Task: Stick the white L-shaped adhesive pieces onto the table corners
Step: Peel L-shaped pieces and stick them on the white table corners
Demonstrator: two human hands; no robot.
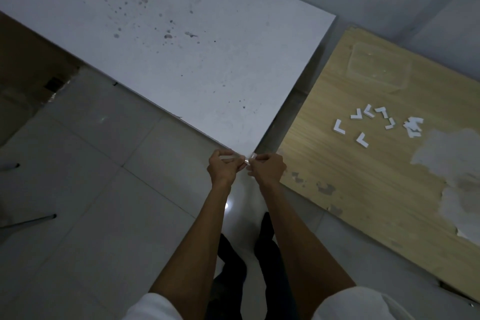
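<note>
- The white L-shaped adhesive piece [246, 160] sits right at the near corner of the white desk [181, 47], held between both hands; how far it touches the corner cannot be told, since the hands cover most of it.
- The left hand [222, 169] has its fingers [220, 157] curled, pinching the left end of the piece against the desk's front edge.
- The right hand [267, 167] is curled the same way, its fingers [259, 157] pinching the right end at the desk's side edge.
- The top of the white desk carries scattered dark spots and smudges, mostly towards its middle and far side.
- To the right of the white desk, across a narrow gap, stands a wooden desk [350, 189] with its veneer worn away in pale patches [457, 156].
- On it, well apart from the white desk's corner, lie the loose L-shaped pieces [362, 139] in a rough ring, with a small heap of white scraps [413, 126] beside them.
- Below the white desk's corner are the tiled floor [104, 163] and the person's dark trouser legs [270, 254].
- Left of the white desk, two thin dark metal legs [33, 219] reach in over the floor.
</note>
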